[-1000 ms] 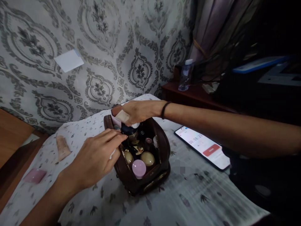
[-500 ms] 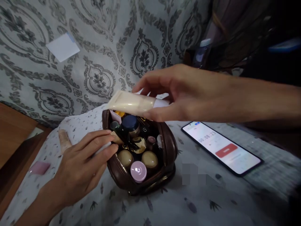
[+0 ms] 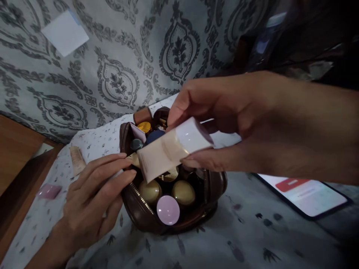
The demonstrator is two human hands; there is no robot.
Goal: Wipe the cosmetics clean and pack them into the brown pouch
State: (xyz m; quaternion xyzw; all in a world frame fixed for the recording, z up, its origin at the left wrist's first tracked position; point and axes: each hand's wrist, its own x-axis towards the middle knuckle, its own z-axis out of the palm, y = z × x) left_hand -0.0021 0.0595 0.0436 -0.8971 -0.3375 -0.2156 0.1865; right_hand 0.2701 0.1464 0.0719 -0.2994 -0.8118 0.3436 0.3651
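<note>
Over the bag, the right hand pinches a newly tilted tube; grip of the left hand unclear.

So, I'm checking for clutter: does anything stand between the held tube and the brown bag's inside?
Yes: the tube is over the brown bag, where a blue lid, two gold lids and a pink lid crowd the opening; the left hand is at the rim.

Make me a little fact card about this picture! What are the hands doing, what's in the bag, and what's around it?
Right hand: holds beige tube over the open bag
Left hand: at the bag's left edge; grip unclear
In the bag: round pink lid, two round gold tops, more
Right of bag: phone
Left of bag: pink item, another tube
</note>
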